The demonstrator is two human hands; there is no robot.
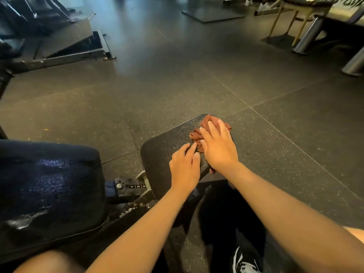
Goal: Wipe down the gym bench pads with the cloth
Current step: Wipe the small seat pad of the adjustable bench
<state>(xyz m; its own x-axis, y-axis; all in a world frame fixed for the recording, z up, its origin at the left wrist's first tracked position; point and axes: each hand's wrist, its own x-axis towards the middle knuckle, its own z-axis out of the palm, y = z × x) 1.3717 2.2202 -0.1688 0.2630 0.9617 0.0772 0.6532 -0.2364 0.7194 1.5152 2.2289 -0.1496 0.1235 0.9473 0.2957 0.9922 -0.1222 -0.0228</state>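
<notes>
A black textured seat pad [165, 144] of a gym bench lies in the middle of the view. A rust-brown cloth [199, 133] is bunched on its far right part. My right hand [218, 146] lies flat on the cloth, fingers straight and spread, pressing it onto the pad. My left hand [186, 166] rests beside it on the pad's near edge, fingers straight, fingertips close to the cloth. The larger dark back pad [49, 190] sits at the left, with a wet sheen on it.
A metal hinge bracket [132, 187] marked 1, 2, 3 joins the two pads. Speckled rubber floor [177, 85] surrounds the bench. A machine frame [74, 54] stands far left, chrome legs [309, 36] far right. My shoe [243, 263] shows at the bottom.
</notes>
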